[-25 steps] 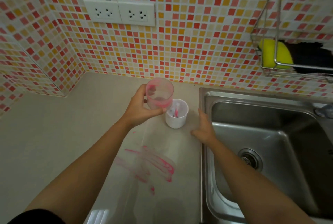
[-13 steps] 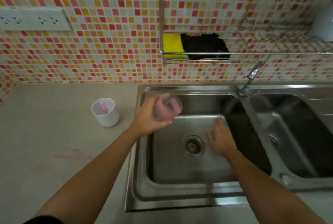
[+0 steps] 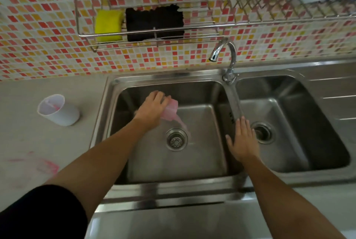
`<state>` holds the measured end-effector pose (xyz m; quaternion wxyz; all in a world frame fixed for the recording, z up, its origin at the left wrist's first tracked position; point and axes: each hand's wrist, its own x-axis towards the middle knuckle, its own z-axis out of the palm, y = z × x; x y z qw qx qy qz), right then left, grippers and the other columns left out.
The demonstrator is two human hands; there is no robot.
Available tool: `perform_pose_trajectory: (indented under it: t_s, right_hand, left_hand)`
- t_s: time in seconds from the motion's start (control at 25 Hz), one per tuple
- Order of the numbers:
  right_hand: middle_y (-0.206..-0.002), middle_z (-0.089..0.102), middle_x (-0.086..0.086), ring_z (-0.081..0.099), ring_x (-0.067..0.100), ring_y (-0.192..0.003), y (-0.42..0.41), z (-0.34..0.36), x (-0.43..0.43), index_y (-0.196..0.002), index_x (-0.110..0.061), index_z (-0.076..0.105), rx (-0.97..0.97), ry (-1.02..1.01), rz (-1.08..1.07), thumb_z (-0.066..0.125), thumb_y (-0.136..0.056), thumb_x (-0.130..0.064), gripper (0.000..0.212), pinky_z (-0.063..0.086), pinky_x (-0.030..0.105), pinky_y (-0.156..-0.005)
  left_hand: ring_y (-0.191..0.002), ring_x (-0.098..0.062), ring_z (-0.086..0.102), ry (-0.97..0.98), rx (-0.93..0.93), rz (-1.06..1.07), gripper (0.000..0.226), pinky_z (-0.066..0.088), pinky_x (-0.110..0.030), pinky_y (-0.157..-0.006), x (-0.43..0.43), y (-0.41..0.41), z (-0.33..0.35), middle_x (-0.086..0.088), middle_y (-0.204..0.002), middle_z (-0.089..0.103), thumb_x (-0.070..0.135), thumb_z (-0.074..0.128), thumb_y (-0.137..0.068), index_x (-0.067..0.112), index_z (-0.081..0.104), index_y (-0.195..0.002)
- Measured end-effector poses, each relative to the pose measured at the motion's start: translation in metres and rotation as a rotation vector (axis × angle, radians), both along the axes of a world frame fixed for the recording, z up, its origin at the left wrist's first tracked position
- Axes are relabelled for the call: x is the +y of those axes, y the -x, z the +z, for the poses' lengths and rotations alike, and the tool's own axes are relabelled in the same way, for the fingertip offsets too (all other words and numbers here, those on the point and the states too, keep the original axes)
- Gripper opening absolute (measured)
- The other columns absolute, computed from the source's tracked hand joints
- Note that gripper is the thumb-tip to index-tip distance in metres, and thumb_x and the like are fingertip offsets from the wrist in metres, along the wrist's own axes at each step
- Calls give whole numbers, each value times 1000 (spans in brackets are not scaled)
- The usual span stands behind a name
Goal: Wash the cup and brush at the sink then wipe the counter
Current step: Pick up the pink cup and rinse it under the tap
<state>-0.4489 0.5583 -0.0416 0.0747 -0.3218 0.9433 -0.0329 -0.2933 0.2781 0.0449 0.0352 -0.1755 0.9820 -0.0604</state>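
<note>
**Cup tipped out over the left basin**

Tilted now where half a second earlier it had been held nearly upright, the pink cup (image 3: 170,108) was over the far part of the left basin, mouth turned down and to the right. A thin pink stream (image 3: 182,123) ran from its lip toward the drain (image 3: 176,139). The left hand (image 3: 152,108) was wrapped around the cup from above, fingers closed on its wall, so most of the cup was hidden. The right hand (image 3: 241,139) had shifted right and lay flat with fingers spread on the divider between the two basins, holding nothing.

That suggested the dirty water was being emptied first, before any rinsing. The tap (image 3: 224,52) stood at the far end of the divider, spout turned left, and no water could be seen coming from it, so the washing proper had probably not begun.

The brush (image 3: 54,106) was well to the left, standing in a white cup (image 3: 58,110) on the counter (image 3: 23,133), untouched. Nearer on the same counter, pink smears (image 3: 47,165) remained to be wiped. On the wall rack (image 3: 150,34) above the sink (image 3: 173,186) sat a yellow sponge (image 3: 108,25) and a black cloth (image 3: 154,23), either of which could serve for wiping later.
</note>
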Motion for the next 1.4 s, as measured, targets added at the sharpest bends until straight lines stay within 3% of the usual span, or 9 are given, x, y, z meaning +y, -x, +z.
perform_pose_trajectory:
  t_s: [0.24,0.32,0.48,0.64,0.76,0.88,1.08,1.2,1.4]
  right_hand:
    - [-157,4,14,5,27,-145,3,-10,1,-148,-5,4,16,40,-18,28,-96,-45,69,6,39,-116]
    - [-157,3,14,4,27,-145,3,-10,2,-148,-5,4,11,46,-21,27,-96,-45,69,6,39,-116]
    - [-157,8,14,6,26,-145,6,-2,1,-147,-4,12,-110,170,-30,24,-97,-46,67,8,37,-116]
    - [-157,1,17,-1,26,-145,48,23,-25,-147,1,6,-228,353,-90,40,-97,-26,66,10,38,-118]
    - [-156,-12,16,-10,27,-144,96,53,-65,-145,2,-9,-257,315,-115,53,-89,-11,85,4,36,-118]
    - [-156,-11,15,-6,27,-145,128,71,-96,-146,-1,-9,-334,341,-121,59,-83,-6,92,9,35,-118]
    - [-157,-11,11,-9,26,-145,131,53,-109,-147,-5,-8,-227,150,257,62,-78,-7,98,7,38,-119]
    - [-156,-13,13,-9,27,-144,115,37,-90,-146,-4,-9,-83,219,77,53,-87,-16,87,3,38,-118]
    - [-157,-9,15,-7,27,-145,74,0,-59,-147,-3,-5,-143,121,-76,29,-98,-34,67,3,38,-117]
  left_hand:
    - [-112,-40,55,314,43,-309,85,49,-45,-90,6,20,15,-19,-118,59,8,87,-45,3,55,-123]
    - [-119,-37,47,133,160,-188,84,43,-45,-97,7,22,18,-18,-126,51,14,85,-56,5,47,-130]
    - [-113,-23,49,-605,461,294,78,44,-37,-96,21,26,16,-7,-123,52,29,83,-63,13,43,-128]
    - [-97,-18,59,-964,444,448,67,52,-33,-85,39,47,14,2,-105,58,26,84,-61,22,47,-116]
    - [-95,-15,61,-1082,482,392,56,53,-31,-83,47,67,14,4,-101,60,13,82,-62,35,48,-99]
    - [-100,-9,60,-1183,537,336,72,50,-17,-77,49,84,16,11,-109,60,9,84,-59,33,44,-115]
    - [-99,-4,56,-1230,495,311,70,45,-14,-80,42,106,20,17,-107,58,17,86,-61,37,45,-114]
    - [-102,-9,57,-1227,481,360,75,47,-21,-84,36,110,14,7,-119,59,28,86,-60,34,46,-124]
    - [-90,-10,56,-1180,471,473,61,42,-22,-77,41,130,23,10,-99,57,39,78,-70,24,50,-122]
